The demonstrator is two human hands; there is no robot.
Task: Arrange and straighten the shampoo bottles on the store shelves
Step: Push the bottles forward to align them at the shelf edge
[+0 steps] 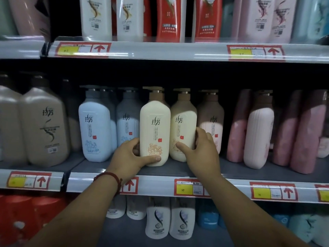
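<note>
Two hands each grip a cream shampoo bottle on a store's middle shelf [156,184].
Nearest, both forearms reach up from below, a red bracelet [108,176] on the left wrist. They cross the shelf's front rail, which carries red and yellow price tags [185,188]. The left hand [130,155] curls round the foot of the front cream bottle [154,129], thumb across its face. The right hand [202,152] wraps the second cream bottle [183,125] just beside it, thumb on the label. Both bottles stand upright near the shelf edge. Pale blue bottles [96,125] stand to their left, and a pink bottle [211,122] stands behind the right fingers. Farther up, red bottles [169,20] line the top shelf.
</note>
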